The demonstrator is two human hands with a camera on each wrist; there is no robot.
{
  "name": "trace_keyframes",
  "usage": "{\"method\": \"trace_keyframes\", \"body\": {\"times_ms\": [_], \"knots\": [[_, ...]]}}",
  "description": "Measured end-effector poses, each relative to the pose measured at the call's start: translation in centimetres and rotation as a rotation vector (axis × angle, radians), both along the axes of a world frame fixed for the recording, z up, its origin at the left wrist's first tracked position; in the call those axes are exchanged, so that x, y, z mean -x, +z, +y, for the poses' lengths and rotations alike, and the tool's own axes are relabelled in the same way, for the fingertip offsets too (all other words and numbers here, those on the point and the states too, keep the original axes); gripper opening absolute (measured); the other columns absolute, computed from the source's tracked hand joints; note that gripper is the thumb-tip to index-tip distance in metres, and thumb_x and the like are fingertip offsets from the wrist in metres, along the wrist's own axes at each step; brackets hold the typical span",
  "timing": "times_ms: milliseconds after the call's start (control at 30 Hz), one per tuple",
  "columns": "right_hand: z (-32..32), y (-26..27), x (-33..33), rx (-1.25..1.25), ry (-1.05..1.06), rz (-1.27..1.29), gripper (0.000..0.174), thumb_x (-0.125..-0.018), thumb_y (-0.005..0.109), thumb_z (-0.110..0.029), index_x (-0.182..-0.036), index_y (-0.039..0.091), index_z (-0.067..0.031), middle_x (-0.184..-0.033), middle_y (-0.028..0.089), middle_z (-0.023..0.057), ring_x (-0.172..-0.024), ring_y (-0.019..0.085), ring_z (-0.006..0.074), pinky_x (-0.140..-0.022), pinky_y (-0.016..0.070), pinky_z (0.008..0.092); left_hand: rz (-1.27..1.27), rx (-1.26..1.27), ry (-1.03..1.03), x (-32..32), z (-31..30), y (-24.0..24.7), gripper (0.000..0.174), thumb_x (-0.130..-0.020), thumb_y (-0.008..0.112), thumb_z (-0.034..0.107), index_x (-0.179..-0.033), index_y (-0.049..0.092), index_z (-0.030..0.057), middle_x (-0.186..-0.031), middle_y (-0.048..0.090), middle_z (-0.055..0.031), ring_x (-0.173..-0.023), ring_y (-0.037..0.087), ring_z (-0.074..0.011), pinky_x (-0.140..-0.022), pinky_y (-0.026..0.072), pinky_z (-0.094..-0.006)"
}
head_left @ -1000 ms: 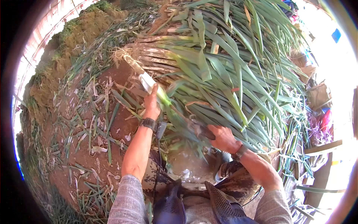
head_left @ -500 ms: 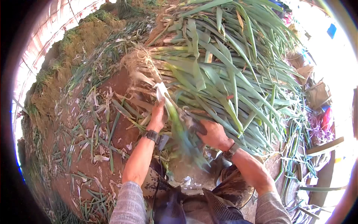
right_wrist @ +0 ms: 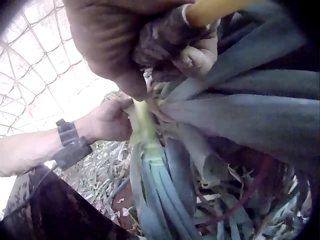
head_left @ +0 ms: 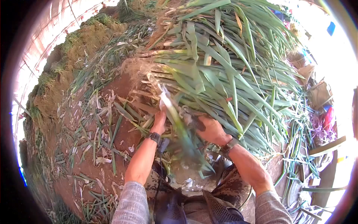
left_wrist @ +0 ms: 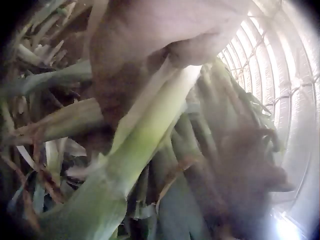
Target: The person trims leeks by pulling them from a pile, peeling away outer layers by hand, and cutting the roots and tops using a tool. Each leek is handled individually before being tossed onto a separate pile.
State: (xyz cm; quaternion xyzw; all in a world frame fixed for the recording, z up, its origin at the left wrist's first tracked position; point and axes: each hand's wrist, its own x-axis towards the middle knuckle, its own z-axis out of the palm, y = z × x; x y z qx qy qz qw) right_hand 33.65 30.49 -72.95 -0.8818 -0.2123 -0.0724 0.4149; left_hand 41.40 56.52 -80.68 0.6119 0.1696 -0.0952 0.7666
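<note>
A leek (head_left: 172, 109) with a white shank, green leaves and pale roots slants between my two hands, blurred in the head view. My left hand (head_left: 159, 122) grips its white part, and the fingers curl over it at the top of the left wrist view. Right beside the stalk, my right hand (head_left: 212, 130) has curled fingers pinching at the leek (right_wrist: 145, 122). Dark wrapping (right_wrist: 160, 42) covers part of the right fingers, with a yellowish rod-like piece (right_wrist: 217, 10) above it. Loose green leaves hang toward the knees.
A big heap of leeks (head_left: 223, 82) lies ahead and to the right, roots to the left. Leaf scraps (head_left: 100, 138) litter the brown ground at left. A purple-and-red bundle (head_left: 326, 121) and a wooden beam (head_left: 328, 146) are at far right.
The leek and my left hand have come down and slightly right, nearer the body. My right hand has moved left and slightly up, so both hands are closer together.
</note>
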Motion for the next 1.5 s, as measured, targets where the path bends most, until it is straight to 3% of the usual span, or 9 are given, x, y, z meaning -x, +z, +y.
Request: {"method": "trace_keyframes", "body": {"times_ms": [100,167,267,467,700,967,1267,1333,1500], "knots": [[-0.1,-0.2,0.0,0.062,0.074,0.067,0.045,-0.075,0.074,-0.022,-0.114,0.062,-0.0031,-0.103,0.067,0.0226,-0.098,0.062,0.0420,-0.084,0.0512,0.0465,-0.033,0.007,0.106,0.5,-0.5,0.4,0.060,-0.099,0.055,0.045,-0.133,0.048,-0.0033,-0.127,0.057,-0.0161,-0.110,0.058,-0.0255,-0.090,0.0496,-0.0425],[-0.1,0.4,0.2,0.072,0.033,0.199,0.044,-0.076,0.074,-0.022,-0.114,0.062,-0.0038,-0.104,0.066,0.0229,-0.098,0.062,0.0424,-0.083,0.0509,0.0466,-0.115,-0.260,0.232,0.1,-0.4,0.3,0.042,-0.096,0.062,0.035,-0.108,0.064,-0.0046,-0.101,0.067,-0.0119,-0.085,0.064,-0.0185,-0.069,0.0498,-0.0395],[0.1,-0.7,-0.2,0.176,0.090,0.187,0.044,-0.076,0.075,-0.022,-0.114,0.062,-0.0047,-0.102,0.067,0.0231,-0.098,0.062,0.0427,-0.083,0.0507,0.0467,-0.144,-0.458,0.388,-1.7,0.8,-2.9,0.040,-0.090,0.069,0.032,-0.099,0.066,-0.0067,-0.088,0.068,-0.0112,-0.075,0.066,-0.0211,-0.062,0.0492,-0.0418],[0.3,-0.4,0.1,0.073,0.057,0.148,0.046,-0.076,0.076,-0.023,-0.114,0.061,-0.0047,-0.098,0.067,0.0235,-0.095,0.062,0.0434,-0.080,0.0507,0.0468,-0.142,-0.771,0.366,-1.7,0.8,-2.6,0.037,-0.087,0.072,0.029,-0.083,0.066,-0.0069,-0.074,0.067,-0.0101,-0.073,0.067,-0.0255,-0.066,0.0484,-0.0416],[0.3,-0.8,-0.2,0.104,0.036,0.273,0.047,-0.075,0.076,-0.024,-0.116,0.061,-0.0042,-0.098,0.067,0.0242,-0.094,0.063,0.0428,-0.081,0.0510,0.0461,-0.354,-0.455,0.442,-1.3,-0.6,-0.9,0.028,-0.089,0.069,0.023,-0.097,0.066,-0.0040,-0.087,0.068,-0.0116,-0.081,0.063,-0.0210,-0.073,0.0480,-0.0363],[1.1,-1.3,-0.9,0.001,0.002,-0.025,0.049,-0.076,0.075,-0.020,-0.120,0.061,-0.0041,-0.109,0.066,0.0217,-0.102,0.063,0.0388,-0.086,0.0514,0.0443,-0.209,-0.246,0.088,-0.1,-0.9,2.4,0.032,-0.090,0.068,0.022,-0.111,0.065,-0.0011,-0.101,0.067,-0.0076,-0.089,0.061,-0.0176,-0.079,0.0481,-0.0346],[1.6,0.2,0.4,0.038,-0.053,-0.147,0.049,-0.075,0.074,-0.017,-0.121,0.060,-0.0056,-0.107,0.067,0.0189,-0.099,0.064,0.0385,-0.084,0.0527,0.0444,-0.256,-0.103,0.031,1.1,-2.7,2.8,0.022,-0.093,0.065,0.017,-0.104,0.065,-0.0019,-0.090,0.067,-0.0048,-0.075,0.063,-0.0150,-0.068,0.0513,-0.0314],[1.3,0.6,0.4,0.045,-0.067,-0.095,0.049,-0.075,0.074,-0.017,-0.122,0.060,-0.0058,-0.108,0.067,0.0189,-0.100,0.065,0.0382,-0.084,0.0533,0.0438,-0.196,0.197,0.026,1.2,-1.7,3.3,0.024,-0.094,0.064,0.020,-0.107,0.064,-0.0005,-0.093,0.067,-0.0049,-0.077,0.065,-0.0167,-0.066,0.0530,-0.0329],[1.0,0.5,0.5,0.046,0.013,-0.074,0.049,-0.077,0.073,-0.015,-0.123,0.060,-0.0058,-0.111,0.067,0.0186,-0.100,0.065,0.0375,-0.082,0.0543,0.0427,-0.211,-0.016,0.040,1.6,0.4,3.3,0.029,-0.093,0.067,0.023,-0.110,0.064,0.0004,-0.099,0.068,-0.0057,-0.082,0.066,-0.0175,-0.066,0.0537,-0.0327]]}}
